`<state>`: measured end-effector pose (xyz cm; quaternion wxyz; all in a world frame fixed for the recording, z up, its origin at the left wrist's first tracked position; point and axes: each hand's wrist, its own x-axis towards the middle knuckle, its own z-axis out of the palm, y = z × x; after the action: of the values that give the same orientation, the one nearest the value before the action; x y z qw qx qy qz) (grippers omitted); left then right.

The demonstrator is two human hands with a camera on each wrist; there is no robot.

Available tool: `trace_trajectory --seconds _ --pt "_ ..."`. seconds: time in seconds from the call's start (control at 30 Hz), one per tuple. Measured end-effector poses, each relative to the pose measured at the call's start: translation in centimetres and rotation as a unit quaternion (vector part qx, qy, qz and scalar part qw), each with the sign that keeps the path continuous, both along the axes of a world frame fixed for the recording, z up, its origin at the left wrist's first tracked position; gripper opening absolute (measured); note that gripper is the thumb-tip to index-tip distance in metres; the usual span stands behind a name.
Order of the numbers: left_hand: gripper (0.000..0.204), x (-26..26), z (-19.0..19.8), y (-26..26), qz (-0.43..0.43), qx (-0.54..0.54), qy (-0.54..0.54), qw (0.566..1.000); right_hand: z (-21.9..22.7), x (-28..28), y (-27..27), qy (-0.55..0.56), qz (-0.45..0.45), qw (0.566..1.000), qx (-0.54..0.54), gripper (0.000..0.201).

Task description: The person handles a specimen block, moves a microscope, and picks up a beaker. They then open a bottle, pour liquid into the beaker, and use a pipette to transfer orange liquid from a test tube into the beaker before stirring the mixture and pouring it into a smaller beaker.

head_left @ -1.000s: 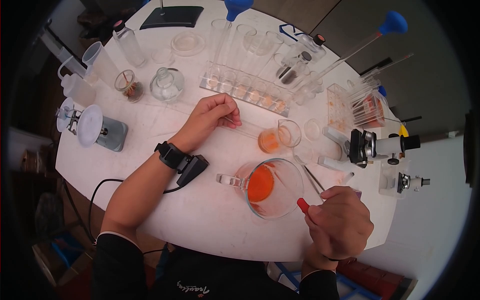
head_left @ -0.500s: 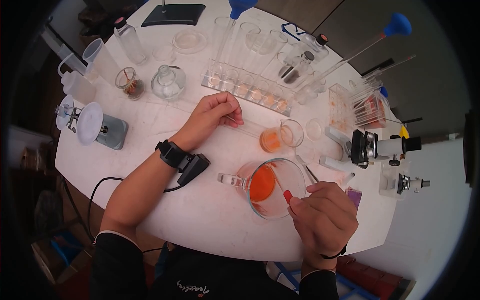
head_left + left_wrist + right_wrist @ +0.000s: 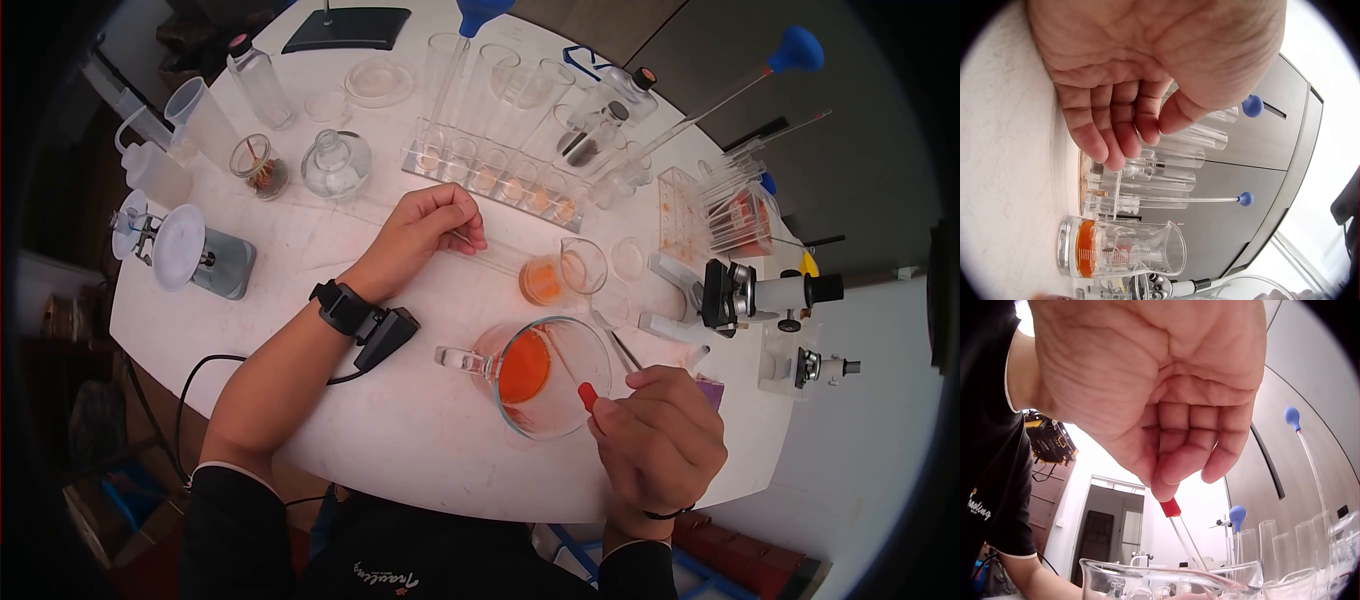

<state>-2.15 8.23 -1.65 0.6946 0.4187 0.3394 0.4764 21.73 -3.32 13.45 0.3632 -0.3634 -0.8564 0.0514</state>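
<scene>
My right hand (image 3: 662, 440) pinches the red rubber bulb of a dropper (image 3: 1171, 507) with thumb and fingers. The dropper's glass tube slants into the mouth of a large handled glass jug (image 3: 462, 361), which has orange liquid (image 3: 523, 368) at its bottom. My left hand (image 3: 432, 235) rests low over the table with fingers curled in. A thin clear glass rod (image 3: 1117, 197) sticks out from its fingertips toward a small beaker (image 3: 577, 268) holding a little orange liquid. Most of the rod's grip is hidden behind the fingers.
Behind the hands stands a rack (image 3: 490, 190) of large tubes. A round flask (image 3: 335, 168), a jar (image 3: 262, 172) and a balance (image 3: 225, 268) are at the left. Metal tweezers (image 3: 622, 347), a microscope (image 3: 740, 292) and a smaller tube rack (image 3: 688, 215) sit at the right.
My right hand has moved left with the dropper, bringing it over the jug, then shifted slightly back right. The left hand stays in place.
</scene>
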Motion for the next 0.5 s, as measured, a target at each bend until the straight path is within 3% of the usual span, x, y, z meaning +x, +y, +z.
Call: trace_trajectory --seconds 0.27,0.5 --pt "0.018 0.0 0.0 0.0 -0.001 0.002 0.0 1.0 0.1 0.1 -0.2 0.0 -0.013 1.0 -0.006 0.015" --pt "0.018 0.0 0.0 0.0 0.0 0.001 0.002 1.0 -0.9 0.2 0.3 -0.011 0.05 0.998 -0.019 0.022"
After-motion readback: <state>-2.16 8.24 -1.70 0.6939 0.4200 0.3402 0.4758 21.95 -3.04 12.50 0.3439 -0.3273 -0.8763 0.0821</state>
